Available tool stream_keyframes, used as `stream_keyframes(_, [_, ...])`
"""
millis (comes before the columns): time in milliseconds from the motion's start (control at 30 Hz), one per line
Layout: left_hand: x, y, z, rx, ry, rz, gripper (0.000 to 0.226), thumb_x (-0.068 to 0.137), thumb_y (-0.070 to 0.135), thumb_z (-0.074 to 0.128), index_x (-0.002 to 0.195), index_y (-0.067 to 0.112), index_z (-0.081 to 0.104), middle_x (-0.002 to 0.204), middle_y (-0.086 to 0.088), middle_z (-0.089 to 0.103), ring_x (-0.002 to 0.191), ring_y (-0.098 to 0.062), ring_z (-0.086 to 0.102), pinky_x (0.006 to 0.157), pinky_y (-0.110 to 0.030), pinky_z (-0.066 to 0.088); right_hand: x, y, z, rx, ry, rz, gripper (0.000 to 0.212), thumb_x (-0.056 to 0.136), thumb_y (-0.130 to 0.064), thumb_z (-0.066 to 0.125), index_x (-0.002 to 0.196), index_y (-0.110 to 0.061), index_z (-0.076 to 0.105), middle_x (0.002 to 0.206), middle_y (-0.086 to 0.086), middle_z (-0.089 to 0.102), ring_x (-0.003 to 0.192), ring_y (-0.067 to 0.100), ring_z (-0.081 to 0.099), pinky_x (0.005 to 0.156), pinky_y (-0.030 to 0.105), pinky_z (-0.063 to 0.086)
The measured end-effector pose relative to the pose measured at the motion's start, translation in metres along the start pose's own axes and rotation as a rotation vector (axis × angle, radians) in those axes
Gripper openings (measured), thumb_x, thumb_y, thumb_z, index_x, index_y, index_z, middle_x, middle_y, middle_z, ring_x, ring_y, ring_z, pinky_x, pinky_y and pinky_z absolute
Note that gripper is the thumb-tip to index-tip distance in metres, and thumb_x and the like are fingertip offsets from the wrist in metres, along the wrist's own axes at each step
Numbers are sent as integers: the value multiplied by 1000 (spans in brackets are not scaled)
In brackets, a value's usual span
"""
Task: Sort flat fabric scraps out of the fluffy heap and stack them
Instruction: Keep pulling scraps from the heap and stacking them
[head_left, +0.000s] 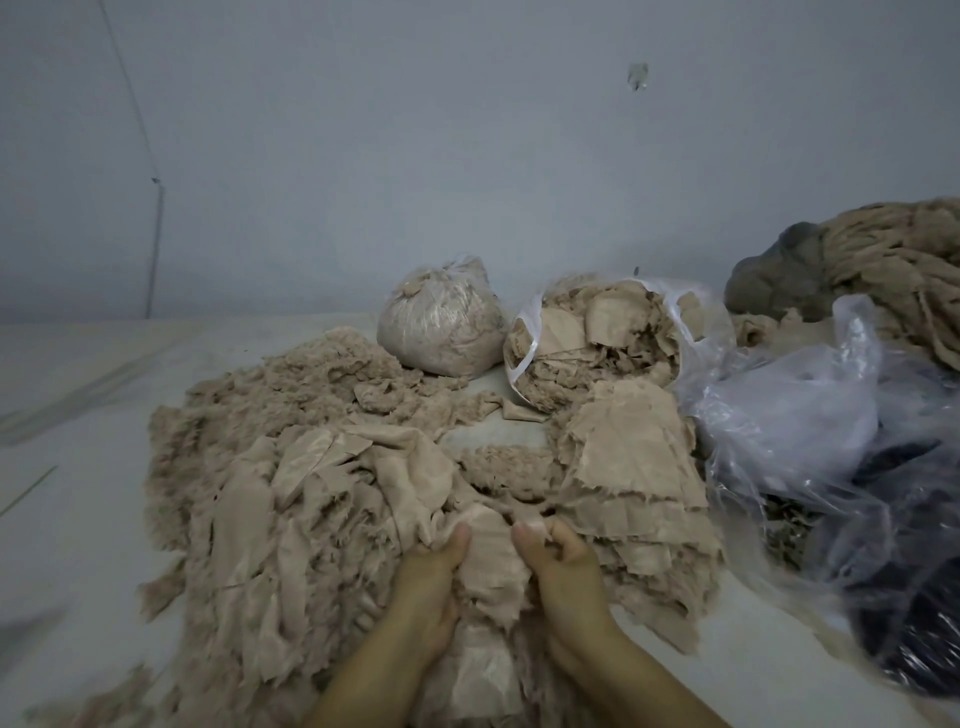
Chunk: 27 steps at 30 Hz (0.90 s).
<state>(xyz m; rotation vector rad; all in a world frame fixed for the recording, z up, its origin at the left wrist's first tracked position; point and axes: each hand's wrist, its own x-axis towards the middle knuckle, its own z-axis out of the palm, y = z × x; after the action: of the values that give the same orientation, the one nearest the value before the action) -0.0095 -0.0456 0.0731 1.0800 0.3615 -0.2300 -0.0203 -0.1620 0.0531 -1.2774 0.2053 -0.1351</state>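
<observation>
Beige flat fabric scrap (488, 551) pinched by left hand (431, 577) and right hand (561, 566); extraction step judged underway. Next: transfer to stack of flat beige scraps (631, 457).

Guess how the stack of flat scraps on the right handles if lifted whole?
Likely floppy: the stack of flat scraps is thin cloth whose layers droop at the frayed edges. Probably light. The layers sit loosely offset, so they may slide apart or shed unless supported from beneath.

fluffy heap (249, 415) left | scrap stack (628, 457) right | two bags (441, 322) behind
</observation>
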Motion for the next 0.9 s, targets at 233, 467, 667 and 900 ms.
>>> stream_keyframes(233, [-14, 12, 0, 1205, 167, 466, 50, 92, 60, 33, 69, 22, 57, 60, 4, 62, 56, -13, 58, 52, -26, 44, -3, -9, -20, -246, -106, -95, 27, 92, -9, 60, 67, -18, 66, 66, 0, 63, 66, 13, 54, 66, 28, 40])
stream_keyframes(467, [24, 17, 1, 1422, -387, 662, 36, 102, 33, 34, 117, 14, 61, 115, -4, 64, 108, -18, 55, 89, -25, 39, -16, -11, -20, -593, -211, -393, 29, 93, -8, 56, 67, -15, 46, 60, -10, 46, 57, 0, 42, 55, 14, 32])
stream_keyframes(667, [32, 12, -20, 1421, -132, 700, 38, 102, 30, 31, 112, 14, 63, 110, -4, 65, 103, -21, 57, 79, -17, 33, -13, -41, -33, -150, -156, -238, 26, 96, -11, 53, 71, -12, 60, 59, -8, 54, 55, 4, 49, 54, 15, 40])
stream_keyframes(900, [-11, 3, 13, 698, -281, 504, 34, 96, 18, 53, 65, 23, 66, 56, 9, 61, 50, -10, 52, 48, -17, 39, -5, -33, -19, 64, 72, -140, 27, 96, -15, 54, 80, 6, 49, 74, 14, 50, 71, 26, 45, 65, 38, 42])
